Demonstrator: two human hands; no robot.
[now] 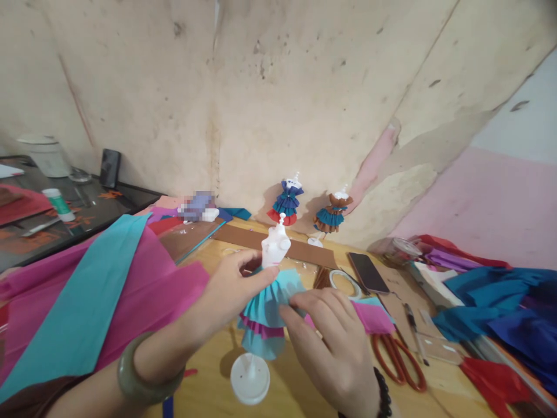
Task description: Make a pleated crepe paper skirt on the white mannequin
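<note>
A small white doll mannequin [275,244] stands on a round white base [250,380] in front of me. It wears a tiered skirt [262,342] of light turquoise and magenta ruffles that look like crepe paper. My left hand [237,284] is wrapped round the mannequin's waist, thumb in front and fingers behind. At the skirt's right side, my right hand [328,337] pinches the edge of the top turquoise ruffle [278,293]; its fingertips are partly hidden. Magenta and turquoise paper [374,316] lies just beyond the right hand.
Two dressed mannequins [287,200] [331,215] stand by the wall. Red-handled scissors [400,363], a phone [368,273], a white ring [345,283] and a craft knife [415,334] lie right. Magenta sheets [152,278] and a turquoise strip [100,296] spread left. A glue stick [58,204] stands farther left.
</note>
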